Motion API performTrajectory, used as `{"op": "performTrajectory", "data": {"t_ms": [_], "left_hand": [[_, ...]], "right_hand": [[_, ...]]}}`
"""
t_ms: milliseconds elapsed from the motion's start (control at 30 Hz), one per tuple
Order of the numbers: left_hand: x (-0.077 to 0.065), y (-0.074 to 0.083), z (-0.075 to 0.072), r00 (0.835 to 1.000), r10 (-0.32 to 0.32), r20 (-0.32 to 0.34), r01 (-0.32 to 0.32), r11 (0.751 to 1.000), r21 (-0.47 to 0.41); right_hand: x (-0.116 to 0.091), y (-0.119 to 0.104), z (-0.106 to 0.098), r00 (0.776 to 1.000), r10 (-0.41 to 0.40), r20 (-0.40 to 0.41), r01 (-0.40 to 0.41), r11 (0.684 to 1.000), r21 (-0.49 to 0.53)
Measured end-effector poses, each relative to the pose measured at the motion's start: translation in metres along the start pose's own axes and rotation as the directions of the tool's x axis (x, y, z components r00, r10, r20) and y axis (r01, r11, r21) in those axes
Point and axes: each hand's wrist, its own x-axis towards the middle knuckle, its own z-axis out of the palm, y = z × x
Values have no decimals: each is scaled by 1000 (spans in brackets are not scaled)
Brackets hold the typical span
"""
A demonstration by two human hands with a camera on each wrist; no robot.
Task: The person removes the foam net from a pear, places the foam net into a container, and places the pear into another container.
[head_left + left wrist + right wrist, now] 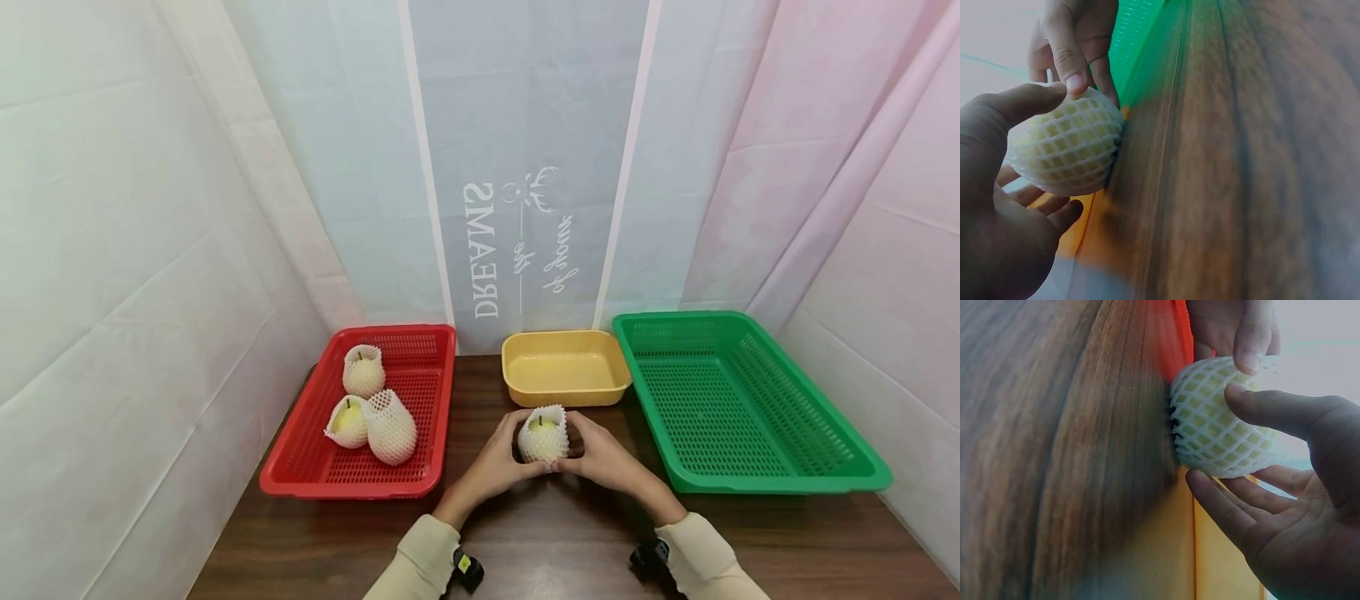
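Observation:
A pale yellow pear (543, 442) with a dark stem stands upright on the table in a white foam net sleeve. My left hand (497, 461) holds it from the left, and my right hand (602, 457) from the right. In the left wrist view, the left thumb lies over the netted pear (1069, 147) while the other fingers curl along its far side. The right wrist view has the right thumb pressed on the net of the pear (1219, 425), fingers around the opposite side. Both thumbs come close together at the near side.
To the left, a red basket (341, 489) contains several pears (392, 429) in foam nets. A yellow tray (566, 398) sits just beyond the hands. At right stands a large green basket (720, 417) with nothing visible inside. Fabric walls (525, 125) enclose the dark wooden table (551, 550).

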Motion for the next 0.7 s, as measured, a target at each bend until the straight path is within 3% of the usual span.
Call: {"op": "performTrajectory", "data": {"t_ms": [400, 700], "left_hand": [[2, 2, 3, 1000, -1, 9, 2, 999, -44], [2, 1, 3, 1000, -20, 8, 21, 999, -50]], "right_hand": [[0, -2, 0, 1000, -29, -7, 28, 999, -38], [-2, -11, -7, 998, -56, -23, 52, 987, -153]]}}
